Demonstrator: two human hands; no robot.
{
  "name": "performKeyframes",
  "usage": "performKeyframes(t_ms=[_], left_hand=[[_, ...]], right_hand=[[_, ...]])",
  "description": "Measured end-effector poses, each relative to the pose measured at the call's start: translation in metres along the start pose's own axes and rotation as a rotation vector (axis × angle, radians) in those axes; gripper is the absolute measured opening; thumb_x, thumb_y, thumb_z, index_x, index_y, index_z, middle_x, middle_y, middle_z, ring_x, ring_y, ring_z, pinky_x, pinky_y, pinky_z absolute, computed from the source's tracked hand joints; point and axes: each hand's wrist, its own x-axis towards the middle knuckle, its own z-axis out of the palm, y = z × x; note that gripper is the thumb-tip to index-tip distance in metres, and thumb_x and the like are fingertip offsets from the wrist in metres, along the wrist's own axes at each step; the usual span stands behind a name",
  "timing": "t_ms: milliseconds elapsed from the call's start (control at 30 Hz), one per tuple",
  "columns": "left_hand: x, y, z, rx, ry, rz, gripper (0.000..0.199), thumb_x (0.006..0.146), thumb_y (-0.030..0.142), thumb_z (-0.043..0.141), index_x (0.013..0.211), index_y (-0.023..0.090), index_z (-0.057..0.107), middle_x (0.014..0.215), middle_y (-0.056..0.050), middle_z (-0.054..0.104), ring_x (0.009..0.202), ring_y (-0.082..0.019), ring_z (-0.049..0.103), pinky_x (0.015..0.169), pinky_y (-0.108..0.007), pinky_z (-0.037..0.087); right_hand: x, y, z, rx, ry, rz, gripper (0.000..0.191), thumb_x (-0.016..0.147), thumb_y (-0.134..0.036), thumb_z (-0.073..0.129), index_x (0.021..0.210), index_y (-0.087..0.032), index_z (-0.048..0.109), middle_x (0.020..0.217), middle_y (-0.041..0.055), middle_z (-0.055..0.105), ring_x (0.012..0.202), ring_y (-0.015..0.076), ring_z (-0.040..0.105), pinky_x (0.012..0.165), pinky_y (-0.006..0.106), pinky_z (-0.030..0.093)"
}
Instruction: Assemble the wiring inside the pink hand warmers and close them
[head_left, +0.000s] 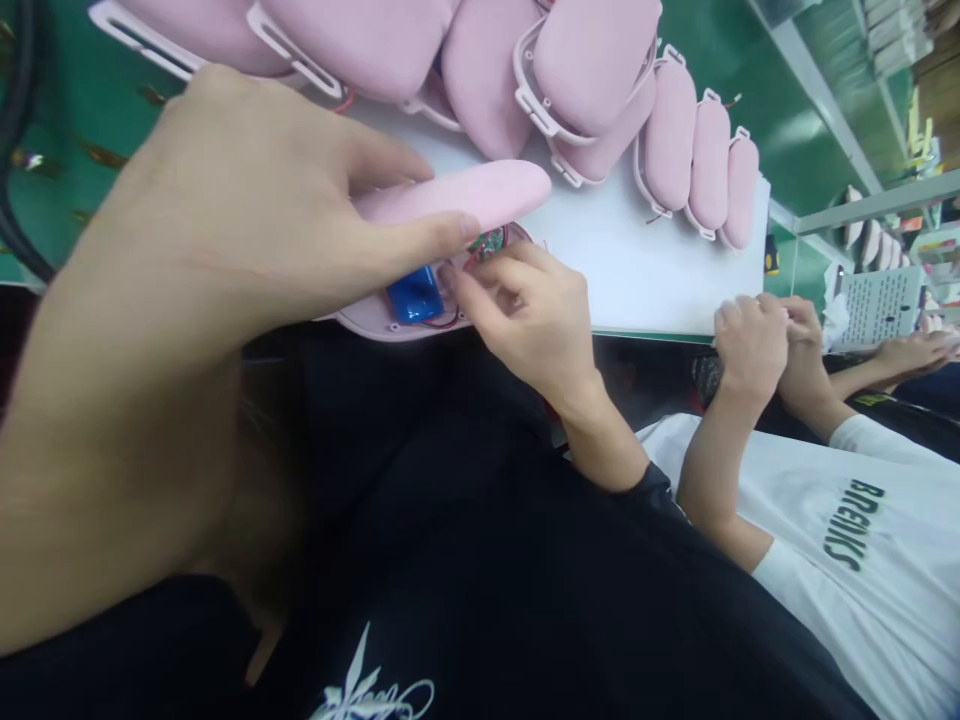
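Between the thumb and fingers of my left hand (pixel 300 190) is a pink oval cover (pixel 480 195), tilted up over an open pink shell (pixel 367 318). Inside the shell lie a blue battery pack (pixel 416 295), thin red and black wires and a small green circuit board (pixel 491 243). My right hand (pixel 536 310) reaches into the shell beside the board, its fingertips pinched together among the wires. What they grip is too small and partly hidden to name.
Finished-looking pink oval units (pixel 592 65) with side loops crowd the far side of the white work surface (pixel 645 275). Several more stand in a row (pixel 709 165) to the right. A co-worker's hands (pixel 757 345) work at the right edge. A black cable (pixel 22 130) curves at far left.
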Motion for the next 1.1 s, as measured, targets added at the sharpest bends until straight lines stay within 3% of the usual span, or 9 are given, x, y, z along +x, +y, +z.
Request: performKeyframes(t_ms=[133, 267, 367, 467, 567, 667, 733, 900, 1100], left_hand=[[-0.001, 0.008, 0.001, 0.117, 0.017, -0.080, 0.084, 0.099, 0.081, 0.023, 0.105, 0.021, 0.081, 0.062, -0.003, 0.041, 0.075, -0.025, 0.060, 0.075, -0.038, 0.030], [0.003, 0.011, 0.004, 0.085, 0.003, -0.151, 0.081, 0.088, 0.086, 0.027, 0.094, 0.023, 0.078, 0.065, -0.005, 0.043, 0.074, -0.027, 0.055, 0.080, -0.037, 0.033], [0.005, 0.011, 0.005, 0.042, -0.014, -0.170, 0.077, 0.084, 0.087, 0.030, 0.086, 0.025, 0.074, 0.065, -0.007, 0.042, 0.072, -0.028, 0.051, 0.080, -0.039, 0.030], [0.007, 0.014, 0.005, 0.077, 0.008, -0.141, 0.079, 0.089, 0.085, 0.023, 0.078, 0.024, 0.071, 0.062, -0.005, 0.038, 0.063, -0.024, 0.042, 0.074, -0.038, 0.028], [0.009, 0.018, 0.002, 0.102, -0.007, -0.157, 0.078, 0.092, 0.082, 0.023, 0.078, 0.022, 0.070, 0.061, -0.004, 0.036, 0.063, -0.023, 0.046, 0.074, -0.037, 0.031], [0.010, 0.017, 0.001, 0.105, -0.050, -0.201, 0.079, 0.090, 0.084, 0.023, 0.084, 0.023, 0.074, 0.063, -0.006, 0.039, 0.075, -0.031, 0.057, 0.077, -0.041, 0.033], [0.009, 0.015, 0.003, 0.078, -0.052, -0.210, 0.081, 0.086, 0.087, 0.021, 0.084, 0.026, 0.074, 0.063, -0.008, 0.041, 0.079, -0.035, 0.057, 0.079, -0.043, 0.031], [0.008, 0.014, 0.007, 0.074, -0.052, -0.233, 0.085, 0.079, 0.093, 0.017, 0.079, 0.027, 0.070, 0.062, -0.006, 0.040, 0.073, -0.030, 0.051, 0.078, -0.040, 0.030], [0.008, 0.014, 0.004, 0.130, -0.054, -0.214, 0.072, 0.088, 0.086, 0.028, 0.078, 0.026, 0.066, 0.061, -0.006, 0.040, 0.065, -0.027, 0.049, 0.073, -0.040, 0.030]], right_hand=[[0.014, 0.002, -0.012, 0.020, -0.054, -0.040, 0.033, 0.110, -0.041, 0.059, 0.090, -0.021, 0.076, 0.090, 0.0017, 0.067, 0.083, 0.0138, 0.064, 0.081, 0.029, 0.057], [0.020, 0.029, -0.027, 0.027, -0.071, -0.049, 0.022, 0.106, -0.036, 0.064, 0.101, -0.022, 0.079, 0.095, 0.0017, 0.065, 0.082, 0.0146, 0.064, 0.076, 0.030, 0.059], [0.023, 0.048, -0.027, -0.018, -0.155, -0.062, 0.022, 0.107, -0.036, 0.062, 0.107, -0.023, 0.079, 0.103, 0.0037, 0.065, 0.093, 0.0178, 0.065, 0.089, 0.036, 0.060], [0.028, 0.058, -0.022, -0.082, -0.205, -0.112, 0.023, 0.108, -0.035, 0.059, 0.112, -0.025, 0.079, 0.109, 0.0051, 0.065, 0.105, 0.0214, 0.064, 0.099, 0.042, 0.058], [0.033, 0.061, -0.019, -0.136, -0.219, -0.133, 0.027, 0.110, -0.037, 0.055, 0.113, -0.025, 0.079, 0.111, 0.0068, 0.066, 0.110, 0.0243, 0.063, 0.102, 0.047, 0.057], [0.037, 0.064, -0.019, -0.170, -0.252, -0.131, 0.030, 0.109, -0.040, 0.053, 0.111, -0.026, 0.079, 0.113, 0.0084, 0.068, 0.110, 0.0271, 0.064, 0.102, 0.050, 0.056], [0.038, 0.066, -0.021, -0.176, -0.271, -0.143, 0.029, 0.109, -0.041, 0.054, 0.109, -0.026, 0.079, 0.112, 0.0086, 0.070, 0.109, 0.0278, 0.064, 0.102, 0.052, 0.056], [0.038, 0.069, -0.025, -0.117, -0.281, -0.202, 0.024, 0.105, -0.037, 0.060, 0.106, -0.027, 0.081, 0.105, 0.0052, 0.070, 0.106, 0.0249, 0.063, 0.100, 0.048, 0.055], [0.036, 0.070, -0.021, -0.092, -0.267, -0.168, 0.020, 0.103, -0.038, 0.065, 0.108, -0.030, 0.083, 0.105, 0.0053, 0.067, 0.106, 0.0246, 0.063, 0.099, 0.049, 0.057]])
